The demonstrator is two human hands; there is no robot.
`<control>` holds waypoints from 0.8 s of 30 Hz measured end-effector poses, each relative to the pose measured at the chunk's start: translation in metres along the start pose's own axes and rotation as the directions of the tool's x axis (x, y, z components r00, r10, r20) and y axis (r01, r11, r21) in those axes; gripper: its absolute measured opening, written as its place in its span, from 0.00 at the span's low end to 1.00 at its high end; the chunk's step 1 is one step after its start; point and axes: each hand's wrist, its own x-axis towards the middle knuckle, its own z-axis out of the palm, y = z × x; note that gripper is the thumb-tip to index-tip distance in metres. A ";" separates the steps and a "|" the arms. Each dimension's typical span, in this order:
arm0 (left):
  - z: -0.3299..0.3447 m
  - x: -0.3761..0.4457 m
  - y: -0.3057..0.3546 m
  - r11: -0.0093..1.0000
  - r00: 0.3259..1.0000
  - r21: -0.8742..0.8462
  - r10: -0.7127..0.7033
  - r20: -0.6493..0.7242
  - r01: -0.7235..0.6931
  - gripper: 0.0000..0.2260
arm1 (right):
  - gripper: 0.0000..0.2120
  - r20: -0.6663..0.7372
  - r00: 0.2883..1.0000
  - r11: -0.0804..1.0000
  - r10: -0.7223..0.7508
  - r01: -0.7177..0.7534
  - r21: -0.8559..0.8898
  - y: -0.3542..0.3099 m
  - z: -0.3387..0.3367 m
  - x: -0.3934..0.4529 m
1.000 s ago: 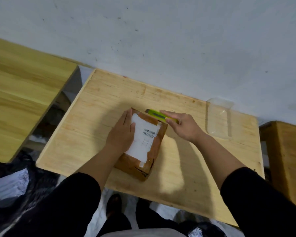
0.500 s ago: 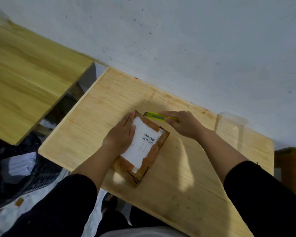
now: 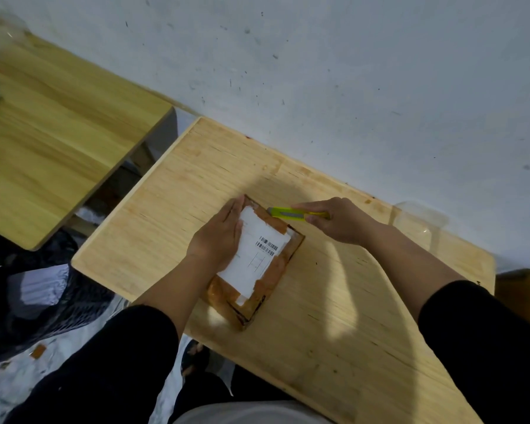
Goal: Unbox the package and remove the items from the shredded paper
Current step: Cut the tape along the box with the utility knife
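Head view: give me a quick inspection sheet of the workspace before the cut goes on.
Surface: light wooden table, against a white wall.
Job's things: taped cardboard package lying flat, sealed, white barcode label on top; shredded paper not visible.
Tool: yellow-green utility knife, tip at the package's far edge.
Clutter: clear plastic container at the table's far right.
Grips: left hand flat on the package, pressing it down; right hand closed on the knife.
Cables: nothing seen.
Surroundings: second wooden table to the left; dark bags on the floor.
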 end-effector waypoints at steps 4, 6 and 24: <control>-0.001 -0.001 0.003 1.000 1.000 -0.010 -0.011 -0.011 0.010 0.22 | 0.17 0.036 0.999 0.999 0.027 -0.026 -0.030 0.009 -0.001 -0.009; -0.002 -0.002 0.003 1.000 1.000 -0.010 -0.005 -0.014 0.005 0.22 | 0.17 0.050 0.998 0.998 0.030 -0.027 -0.056 0.016 -0.002 -0.014; -0.018 -0.006 -0.016 0.976 0.978 -0.135 0.186 0.092 -0.173 0.23 | 0.15 -0.120 0.991 0.973 0.066 -0.037 0.229 -0.029 0.022 -0.082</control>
